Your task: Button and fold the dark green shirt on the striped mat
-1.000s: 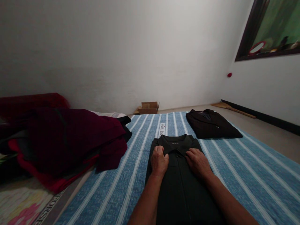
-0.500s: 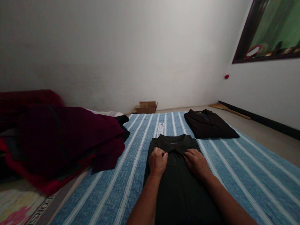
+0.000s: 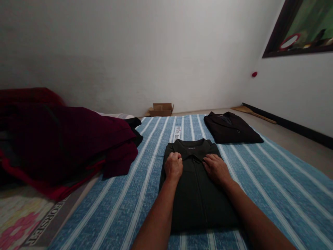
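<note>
A folded dark collared shirt (image 3: 197, 194) lies on the blue striped sheet (image 3: 260, 180) in front of me. My left hand (image 3: 173, 166) rests on the shirt's upper left, fingers curled down at the collar. My right hand (image 3: 215, 168) presses on the upper right, fingers bent against the collar's other side. Whether either hand pinches the cloth or just presses on it is not clear.
A second folded dark garment (image 3: 231, 127) lies farther back on the right. A heap of maroon and red clothes (image 3: 65, 142) fills the left. A small cardboard box (image 3: 161, 109) stands by the far wall. Bare floor (image 3: 299, 142) runs along the right.
The view has tilted down a little, showing the shirt's folded lower edge. Both hands stay at the collar, barely shifted.
</note>
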A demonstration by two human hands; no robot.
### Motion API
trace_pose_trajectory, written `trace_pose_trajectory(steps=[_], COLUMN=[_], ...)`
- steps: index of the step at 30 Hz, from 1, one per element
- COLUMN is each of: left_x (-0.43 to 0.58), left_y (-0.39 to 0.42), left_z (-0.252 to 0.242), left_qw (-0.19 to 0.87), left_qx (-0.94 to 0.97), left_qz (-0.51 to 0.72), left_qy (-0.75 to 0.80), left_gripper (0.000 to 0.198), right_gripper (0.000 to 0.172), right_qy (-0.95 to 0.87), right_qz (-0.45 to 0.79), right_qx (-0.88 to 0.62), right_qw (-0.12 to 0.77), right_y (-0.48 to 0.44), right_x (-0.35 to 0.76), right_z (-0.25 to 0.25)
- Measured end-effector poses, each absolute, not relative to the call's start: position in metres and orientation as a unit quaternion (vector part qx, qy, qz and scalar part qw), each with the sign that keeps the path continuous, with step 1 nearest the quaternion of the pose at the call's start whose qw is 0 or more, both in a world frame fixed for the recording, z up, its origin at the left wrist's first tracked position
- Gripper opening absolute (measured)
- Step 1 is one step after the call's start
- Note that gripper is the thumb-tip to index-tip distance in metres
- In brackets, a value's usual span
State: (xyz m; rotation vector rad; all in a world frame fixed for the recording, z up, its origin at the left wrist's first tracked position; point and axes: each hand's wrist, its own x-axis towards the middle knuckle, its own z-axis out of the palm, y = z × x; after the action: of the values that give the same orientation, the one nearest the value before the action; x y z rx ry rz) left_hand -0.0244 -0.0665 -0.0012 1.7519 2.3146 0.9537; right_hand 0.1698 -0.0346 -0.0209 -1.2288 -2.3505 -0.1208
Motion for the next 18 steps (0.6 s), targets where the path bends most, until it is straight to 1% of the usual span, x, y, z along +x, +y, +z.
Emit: trace_pose_trajectory(steps=[12,18], left_x=[-0.0239,-0.022], left_y=[-0.0679,-0.0693], left_z=[-0.0011,-0.0013], left_qw=[0.046,0.031], left_qx=[0.567,0.573], left_qz=[0.308,0.308], left_qy=[0.762,0.758], left_gripper=[0.01,0.011], right_gripper=[0.021,0.02], right_qy=[-0.86,-0.858], right_qz=[-0.042,-0.043], right_qx=[-0.445,-0.448], right_qw=[0.246,0.247], right_y=[-0.0327,-0.0354], right_x=[0.171,0.1702], right_z=[-0.0262,-0.0243])
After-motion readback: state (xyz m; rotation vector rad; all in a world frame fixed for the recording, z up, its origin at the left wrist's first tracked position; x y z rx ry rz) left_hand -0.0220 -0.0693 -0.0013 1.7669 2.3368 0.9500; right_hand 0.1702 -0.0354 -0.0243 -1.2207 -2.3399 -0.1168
